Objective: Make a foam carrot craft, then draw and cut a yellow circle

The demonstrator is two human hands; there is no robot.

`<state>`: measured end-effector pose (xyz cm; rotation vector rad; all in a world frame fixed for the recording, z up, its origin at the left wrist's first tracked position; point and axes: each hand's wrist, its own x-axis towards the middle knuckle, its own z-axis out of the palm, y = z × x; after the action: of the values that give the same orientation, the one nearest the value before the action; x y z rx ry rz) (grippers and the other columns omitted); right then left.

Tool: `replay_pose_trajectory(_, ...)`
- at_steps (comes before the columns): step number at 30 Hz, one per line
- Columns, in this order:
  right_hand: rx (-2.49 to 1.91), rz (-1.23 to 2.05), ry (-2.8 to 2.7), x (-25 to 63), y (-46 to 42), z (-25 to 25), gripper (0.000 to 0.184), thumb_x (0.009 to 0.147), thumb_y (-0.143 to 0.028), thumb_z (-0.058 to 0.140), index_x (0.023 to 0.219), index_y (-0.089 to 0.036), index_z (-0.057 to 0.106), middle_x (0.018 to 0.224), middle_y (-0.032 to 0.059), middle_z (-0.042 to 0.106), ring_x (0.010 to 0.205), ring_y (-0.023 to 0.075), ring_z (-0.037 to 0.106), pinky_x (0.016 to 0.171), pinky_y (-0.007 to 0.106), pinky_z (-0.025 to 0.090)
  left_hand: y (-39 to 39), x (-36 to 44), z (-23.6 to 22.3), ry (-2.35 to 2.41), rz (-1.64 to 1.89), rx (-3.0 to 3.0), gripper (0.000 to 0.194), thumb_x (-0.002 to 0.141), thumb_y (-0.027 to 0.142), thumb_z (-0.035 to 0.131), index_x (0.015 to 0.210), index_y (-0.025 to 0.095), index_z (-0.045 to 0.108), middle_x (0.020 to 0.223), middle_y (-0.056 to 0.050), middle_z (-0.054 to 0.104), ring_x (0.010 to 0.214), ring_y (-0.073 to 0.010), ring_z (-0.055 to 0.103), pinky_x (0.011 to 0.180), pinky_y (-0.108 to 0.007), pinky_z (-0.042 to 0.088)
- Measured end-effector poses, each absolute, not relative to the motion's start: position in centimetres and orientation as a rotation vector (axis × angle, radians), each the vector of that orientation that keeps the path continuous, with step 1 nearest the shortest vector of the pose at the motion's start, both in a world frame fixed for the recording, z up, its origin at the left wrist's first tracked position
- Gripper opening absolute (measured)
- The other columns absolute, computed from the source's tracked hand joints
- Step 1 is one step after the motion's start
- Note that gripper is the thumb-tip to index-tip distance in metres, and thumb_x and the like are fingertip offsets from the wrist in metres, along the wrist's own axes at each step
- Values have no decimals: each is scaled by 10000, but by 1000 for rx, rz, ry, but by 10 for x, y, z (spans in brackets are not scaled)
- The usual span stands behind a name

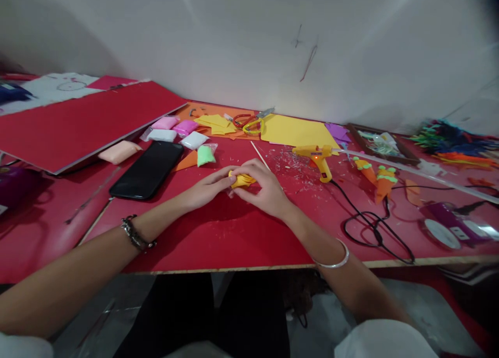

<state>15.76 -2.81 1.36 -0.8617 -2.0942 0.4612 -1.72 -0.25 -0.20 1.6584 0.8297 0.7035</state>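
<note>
Both my hands meet over the middle of the red table (pixel 234 243), pinching a small yellow rolled piece (pixel 244 180) that looks like foam sheet or paper in layers. My left hand (pixel 212 188) grips its left side, thumb on top. From the right, my right hand (pixel 265 187) curls round the other side, with its fingers arched over. Part of the piece is hidden by the fingers. Just behind the hands lie a thin wooden stick (pixel 260 155) and a green clay packet (pixel 206 155). An orange cut piece (pixel 187 161) is beside that packet.
Left are a black phone (pixel 147 170), clay packets (pixel 166 122) and a red board (pixel 89 119). Scissors (pixel 249 123) and a yellow sheet (pixel 296 132) lie behind. A yellow glue gun (pixel 317 155) with a looping cable (pixel 366 233) and orange cone crafts (pixel 384 181) are right.
</note>
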Motion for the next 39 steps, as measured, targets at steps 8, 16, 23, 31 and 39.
replay_pose_trajectory(8, -914, 494, -2019, 160, -24, 11, 231, 753, -214, 543, 980, -223, 499, 949, 34, 510, 911, 156, 498, 804, 312, 406, 1, -18, 1, 818, 780, 1737, 345, 851, 414, 350, 1085, 187, 465, 749, 3, 537, 634, -107, 512, 670, -253, 430)
replay_pose_trajectory(16, -1066, 492, -2036, 173, -15, 8, 200, 749, -244, 536, 942, -205, 504, 921, 36, 531, 872, 149, 507, 777, 293, 399, 27, -57, 25, 1483, 987, 2255, 323, 822, 379, 367, 1021, 176, 521, 790, -24, 566, 644, -121, 486, 634, -239, 375)
replay_pose_trajectory(23, -1120, 513, -2243, 180, -13, 6, 233, 741, -252, 540, 968, -208, 515, 932, 32, 520, 862, 145, 506, 791, 299, 397, 38, -78, 15, 1812, 296, 2651, 454, 774, 482, 428, 1031, 117, 510, 1086, -153, 507, 967, -276, 446, 789, -369, 339)
replay_pose_trajectory(31, -1138, 482, -2281, 179, -15, 7, 411, 742, -286, 554, 1133, -240, 437, 1066, 53, 508, 979, 179, 495, 841, 337, 410, 39, -70, 10, 1933, 130, 2623, 484, 777, 539, 374, 916, 114, 557, 944, -167, 559, 899, -321, 509, 734, -415, 307)
replay_pose_trajectory(39, -1157, 503, -2230, 182, -16, 10, 512, 721, -352, 582, 1191, -269, 398, 1083, 58, 480, 681, 118, 503, 668, 302, 457, 41, -72, 9, 1904, 232, 2624, 409, 755, 540, 411, 883, 172, 534, 921, -114, 605, 871, -278, 542, 709, -348, 310)
